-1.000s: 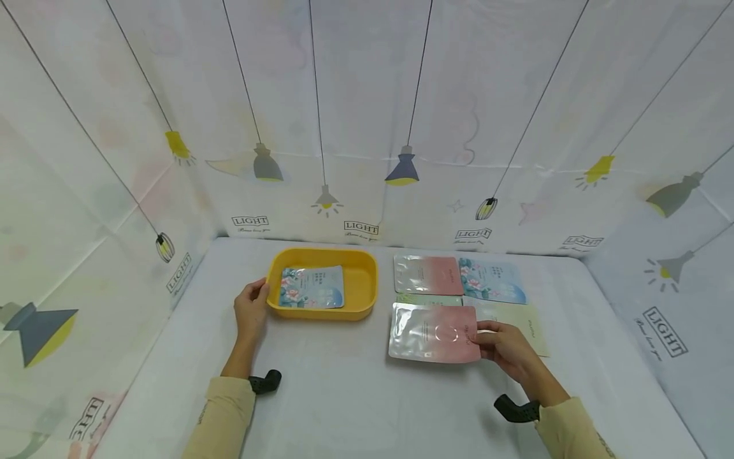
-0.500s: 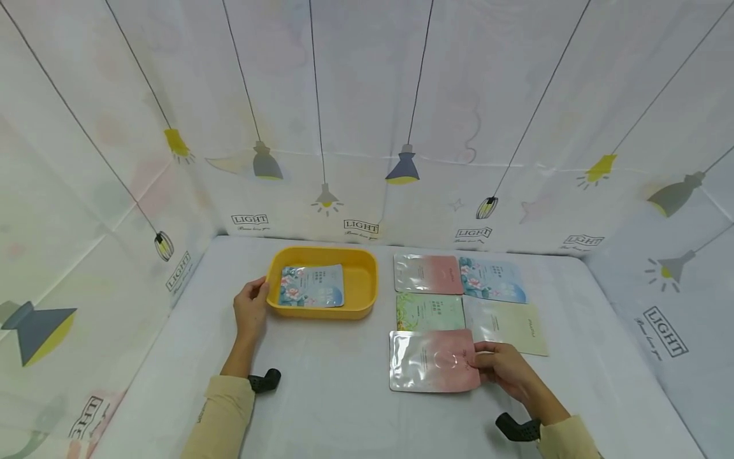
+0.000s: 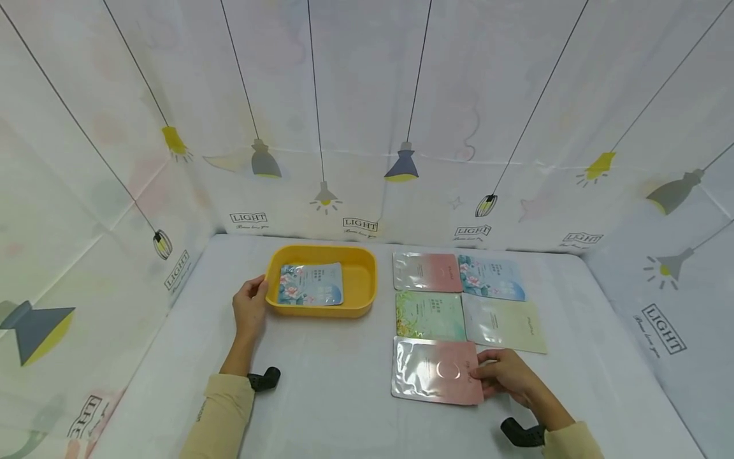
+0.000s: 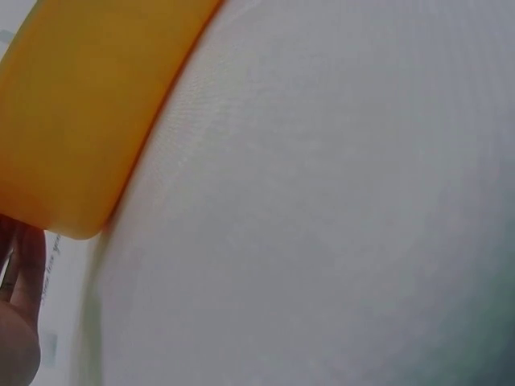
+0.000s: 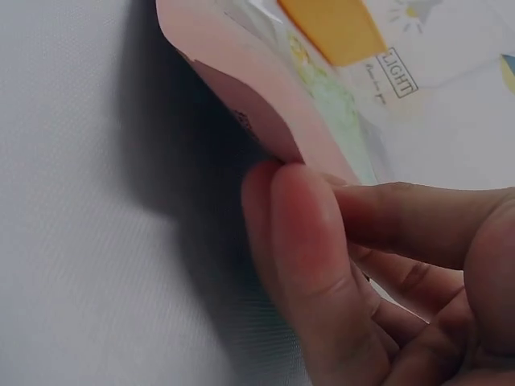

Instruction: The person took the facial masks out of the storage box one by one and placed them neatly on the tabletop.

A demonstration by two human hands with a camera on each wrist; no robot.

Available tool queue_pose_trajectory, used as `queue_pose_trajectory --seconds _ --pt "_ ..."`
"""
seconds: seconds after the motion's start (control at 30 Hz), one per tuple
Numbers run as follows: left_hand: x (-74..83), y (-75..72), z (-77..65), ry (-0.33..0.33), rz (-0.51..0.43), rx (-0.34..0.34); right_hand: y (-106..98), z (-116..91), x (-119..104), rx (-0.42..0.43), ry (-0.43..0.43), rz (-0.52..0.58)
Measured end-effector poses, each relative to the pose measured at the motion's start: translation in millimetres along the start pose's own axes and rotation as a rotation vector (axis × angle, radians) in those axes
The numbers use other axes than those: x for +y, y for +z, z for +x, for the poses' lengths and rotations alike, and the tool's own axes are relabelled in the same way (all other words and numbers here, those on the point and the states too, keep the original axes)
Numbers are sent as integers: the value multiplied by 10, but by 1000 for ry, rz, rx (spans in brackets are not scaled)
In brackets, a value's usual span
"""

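My right hand (image 3: pixel 509 375) pinches the right edge of a pink-and-silver sheet mask packet (image 3: pixel 427 371). In the right wrist view, thumb and fingers meet on the bent pink edge (image 5: pixel 233 88), slightly above the white cloth. At the tray's left end, my left hand (image 3: pixel 250 311) holds the rim of a yellow plastic tray (image 3: pixel 361 280). A blue floral mask packet (image 3: pixel 311 284) lies in that tray. The left wrist view has the tray's outer wall (image 4: pixel 96 121), with part of the hand at its lower end; the fingertips are partly hidden.
Right of the tray, another pink packet (image 3: pixel 425 272), a blue floral packet (image 3: pixel 492 278), a green packet (image 3: pixel 430 315) and a cream packet (image 3: pixel 507 323) lie flat in two rows. A white cloth (image 3: pixel 327 395) covers the table; a lamp-printed curtain (image 3: pixel 355 83) stands behind.
The right hand has brought the pink packet toward the near edge and lowered it, uncovering the green and cream packets. The left hand and tray have stayed put.
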State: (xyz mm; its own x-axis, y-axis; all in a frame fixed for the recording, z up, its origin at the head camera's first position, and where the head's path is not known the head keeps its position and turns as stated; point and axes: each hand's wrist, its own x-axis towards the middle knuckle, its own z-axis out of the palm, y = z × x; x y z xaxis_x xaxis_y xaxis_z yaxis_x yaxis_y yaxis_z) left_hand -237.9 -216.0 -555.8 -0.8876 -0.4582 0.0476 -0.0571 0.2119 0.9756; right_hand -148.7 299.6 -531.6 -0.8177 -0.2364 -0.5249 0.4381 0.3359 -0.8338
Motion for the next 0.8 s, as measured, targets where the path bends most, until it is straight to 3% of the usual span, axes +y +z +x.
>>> queue_pose_trajectory --seconds 0.53,0.8 --pt "-13 -1 4 10 7 -7 -45 -47 -27 -11 53 -128" --pt "-14 -11 0 14 8 -8 -97 -90 -32 -20 36 -160"
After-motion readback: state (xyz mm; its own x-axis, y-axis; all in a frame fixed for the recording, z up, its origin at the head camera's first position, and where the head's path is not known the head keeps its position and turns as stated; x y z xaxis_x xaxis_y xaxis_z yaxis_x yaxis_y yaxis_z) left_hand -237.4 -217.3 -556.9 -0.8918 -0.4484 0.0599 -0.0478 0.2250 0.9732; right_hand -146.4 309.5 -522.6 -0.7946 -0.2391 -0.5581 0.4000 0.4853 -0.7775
